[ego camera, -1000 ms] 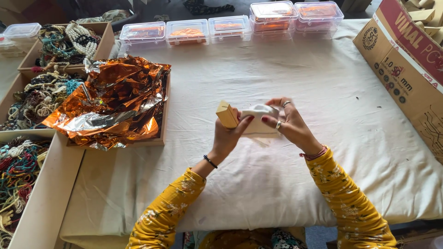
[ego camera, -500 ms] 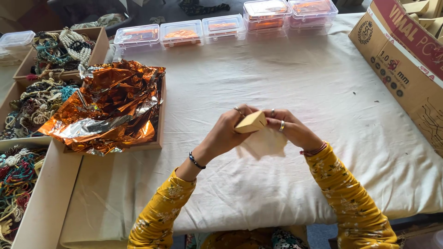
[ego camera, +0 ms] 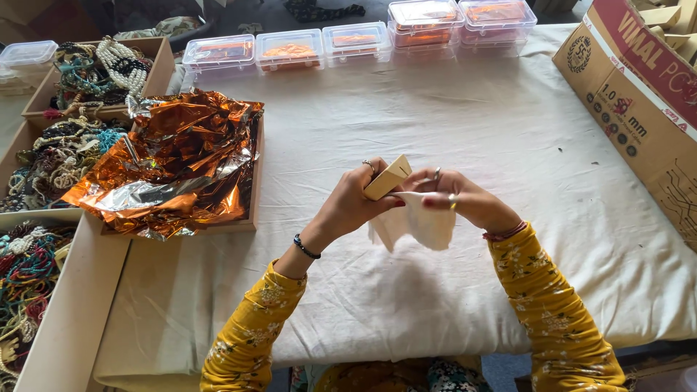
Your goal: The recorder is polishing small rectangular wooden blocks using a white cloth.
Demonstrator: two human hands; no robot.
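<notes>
Open room for a hand lies on the cream cloth-covered table, both ahead of and to the right of the two raised hands, as far as the large brown cardboard carton that walls off the right edge. The far edge is lined by a row of clear plastic lidded boxes with orange contents. Leftward, the way is blocked by a shallow cardboard tray heaped with crumpled orange metallic foil, with open cardboard trays of tangled beaded necklaces just beyond it.

Colours on the counter, quick rundown

Small box tan, cloth white w/ it; sleeves mustard yellow w/ pale floral print; foil shiny copper-orange & silver; counter cover off-white; big carton brown w/ red band.
</notes>
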